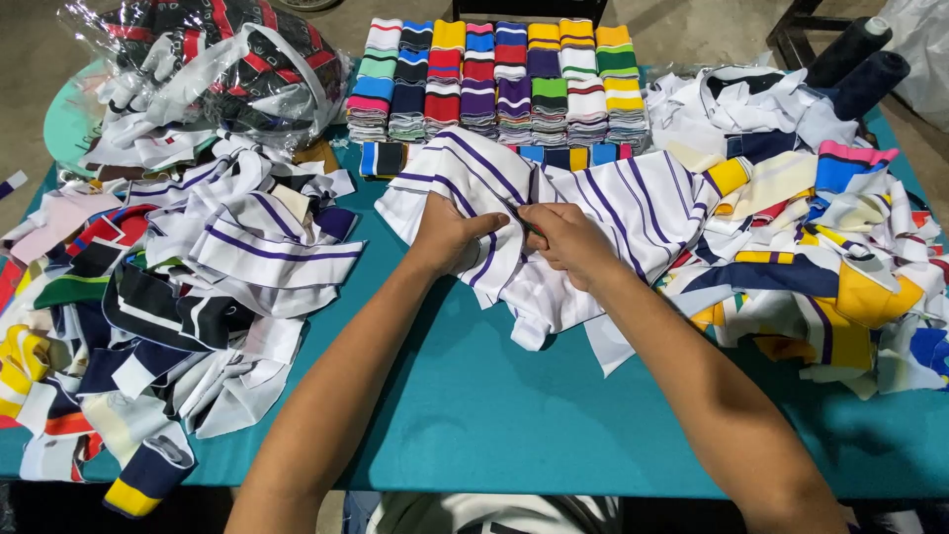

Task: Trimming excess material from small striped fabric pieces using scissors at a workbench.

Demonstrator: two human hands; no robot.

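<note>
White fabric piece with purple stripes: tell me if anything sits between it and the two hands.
Nothing visible does. The left hand and right hand both already grip the white fabric piece with purple stripes directly, bunching it on the teal table.

- This is a garment or sewing workshop, seen from above a work table (514, 415) covered in teal cloth.
- Cut fabric pieces (188, 287) lie in loose heaps on the left, white with purple, navy, red and yellow stripes.
- A second heap of cut pieces (830, 247) fills the right side.
- Neat stacks of striped knit bands (494, 84) stand in rows along the far edge, sorted by colour.
- Two dark thread cones (858, 57) lie at the far right corner.
- A clear plastic bag (213, 64) stuffed with more striped pieces sits at the far left.
- Bare concrete floor (30, 59) shows beyond the table.
</note>
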